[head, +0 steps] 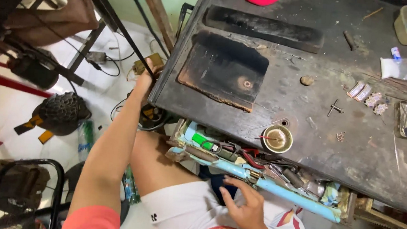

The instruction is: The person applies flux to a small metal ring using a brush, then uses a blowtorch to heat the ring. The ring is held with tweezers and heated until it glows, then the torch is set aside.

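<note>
Left hand (144, 77) stretched to ten o'clock, clenched on the dark table's (308, 148) corner edge, right hand (243, 207) at six o'clock, grip released, fingertips touching the light-blue front of an open drawer (275, 187) crammed with tools and wires, brass cup (277, 138) just above

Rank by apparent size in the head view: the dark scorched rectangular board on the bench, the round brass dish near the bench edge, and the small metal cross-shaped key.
1. Dark scorched rectangular board, clearly largest.
2. Round brass dish.
3. Small metal cross-shaped key, smallest.
All lie on the same dark workbench, so nearness hardly skews the order.
</note>
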